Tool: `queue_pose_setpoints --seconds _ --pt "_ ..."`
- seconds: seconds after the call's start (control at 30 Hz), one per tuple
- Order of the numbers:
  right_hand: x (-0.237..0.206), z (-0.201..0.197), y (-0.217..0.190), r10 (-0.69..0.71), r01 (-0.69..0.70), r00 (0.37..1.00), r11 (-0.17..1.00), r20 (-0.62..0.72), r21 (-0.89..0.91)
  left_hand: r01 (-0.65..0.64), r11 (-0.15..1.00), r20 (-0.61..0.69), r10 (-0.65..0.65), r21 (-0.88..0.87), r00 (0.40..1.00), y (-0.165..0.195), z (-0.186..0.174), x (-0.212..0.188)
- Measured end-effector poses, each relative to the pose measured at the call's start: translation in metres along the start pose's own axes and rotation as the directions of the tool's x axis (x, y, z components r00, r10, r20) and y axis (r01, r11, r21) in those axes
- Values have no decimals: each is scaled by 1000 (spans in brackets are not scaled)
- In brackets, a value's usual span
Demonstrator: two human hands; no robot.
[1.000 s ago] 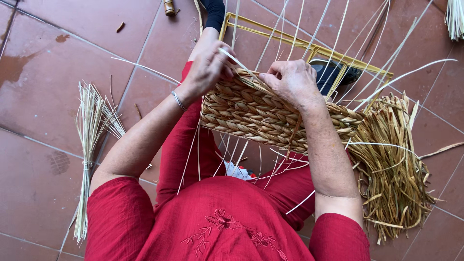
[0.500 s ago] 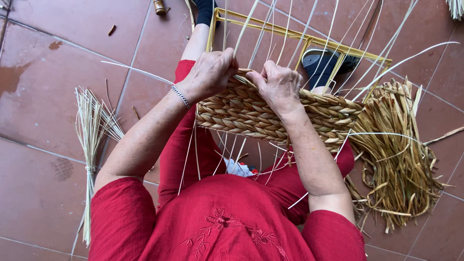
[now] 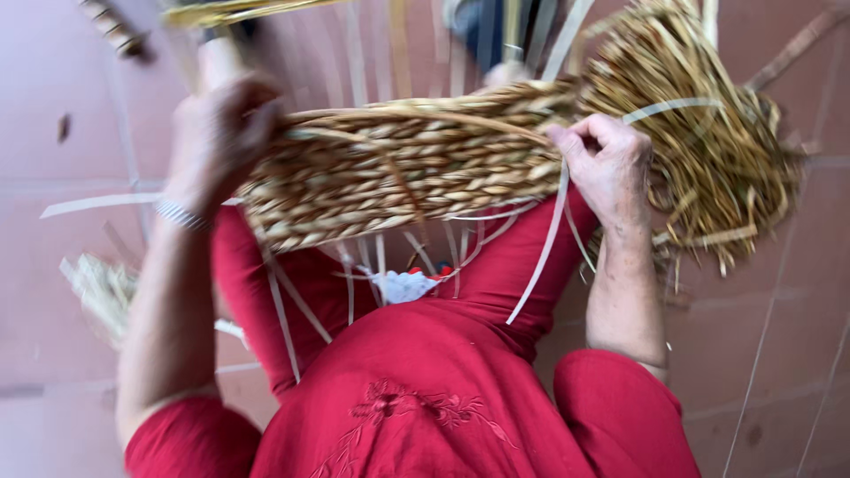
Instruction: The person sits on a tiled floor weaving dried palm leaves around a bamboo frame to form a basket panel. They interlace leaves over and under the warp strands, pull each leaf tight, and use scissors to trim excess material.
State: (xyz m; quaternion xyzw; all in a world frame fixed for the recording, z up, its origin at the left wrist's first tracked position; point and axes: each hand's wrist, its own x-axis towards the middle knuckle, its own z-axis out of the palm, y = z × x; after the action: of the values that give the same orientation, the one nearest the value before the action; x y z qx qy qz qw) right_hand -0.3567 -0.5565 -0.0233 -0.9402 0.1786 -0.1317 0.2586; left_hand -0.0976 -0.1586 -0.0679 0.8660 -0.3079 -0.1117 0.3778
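Note:
A woven straw panel (image 3: 398,173) of braided rows lies across my lap, over my red trousers. My left hand (image 3: 221,133) grips its left end, blurred by motion. My right hand (image 3: 606,164) holds the right part of the weave and pinches a pale flat strip (image 3: 540,257) that hangs down over my leg. Pale upright strips (image 3: 398,44) rise from the panel's far edge. Loose straw ends (image 3: 708,150) bunch out to the right of my right hand.
Reddish floor tiles (image 3: 71,265) lie all around. A small bundle of straw (image 3: 102,288) rests on the floor at left. A dark shoe (image 3: 478,26) shows at the top. A white cloth with red spots (image 3: 403,285) sits between my legs.
The view has moved in closer and tilted. My right hand has shifted from the panel's middle to its right side and now pulls a pale strip; my left hand stays at the left end.

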Motion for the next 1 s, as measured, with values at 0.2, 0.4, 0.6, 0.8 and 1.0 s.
queue_pose_setpoints --seconds 0.2,0.4,0.6,0.8,1.0 --pt "-56 -26 179 631 -462 732 737 -257 493 119 991 189 -106 -57 976 6 -6 -3" --pt "-61 24 260 454 -476 851 879 -265 -22 329 900 214 -275 -286 937 -46 -10 -21" --pt "-18 68 264 571 -517 817 786 78 -339 419 857 178 -381 -299 907 -59 -16 -37" --pt "13 85 268 674 -521 702 705 228 -482 434 863 153 -407 -259 901 -46 -18 -42" --pt "0 93 285 504 -440 863 739 -14 -511 438 862 142 -415 -256 899 -37 -17 -41"
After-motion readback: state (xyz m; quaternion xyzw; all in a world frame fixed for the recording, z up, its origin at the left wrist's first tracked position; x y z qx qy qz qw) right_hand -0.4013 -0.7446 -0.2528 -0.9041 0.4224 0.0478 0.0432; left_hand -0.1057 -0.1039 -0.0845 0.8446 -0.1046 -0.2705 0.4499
